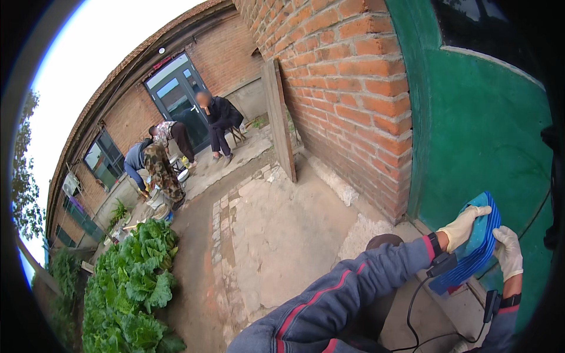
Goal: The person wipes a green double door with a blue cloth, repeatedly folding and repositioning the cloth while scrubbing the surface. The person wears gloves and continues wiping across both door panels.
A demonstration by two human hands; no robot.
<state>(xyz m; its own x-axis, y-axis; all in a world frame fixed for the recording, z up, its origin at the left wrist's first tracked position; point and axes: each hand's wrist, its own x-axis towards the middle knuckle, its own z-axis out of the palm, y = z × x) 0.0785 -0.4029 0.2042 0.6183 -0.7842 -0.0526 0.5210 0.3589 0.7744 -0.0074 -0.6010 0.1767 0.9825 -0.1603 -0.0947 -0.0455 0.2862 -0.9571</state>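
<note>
In front of the green door, a blue striped cloth (471, 258) with a teal face hangs between my two hands. Its exact kind is unclear. My left hand (461, 227), in a pale glove, grips the teal side near the upper end. On the striped side, my gloved right hand (508, 250) has its fingers against the edge of the cloth. The cloth's lower end hangs over a pale step, where a small red patch shows. Black bands circle both wrists, and a black cable (412, 309) runs between the devices on them.
The green door (485, 132) stands close ahead, beside a brick wall corner (379, 101). A wooden board (279, 119) leans on the wall. Leafy vegetables (132, 291) edge the path at left. Two people bend over buckets (158, 198); another person (219, 117) sits on a stool.
</note>
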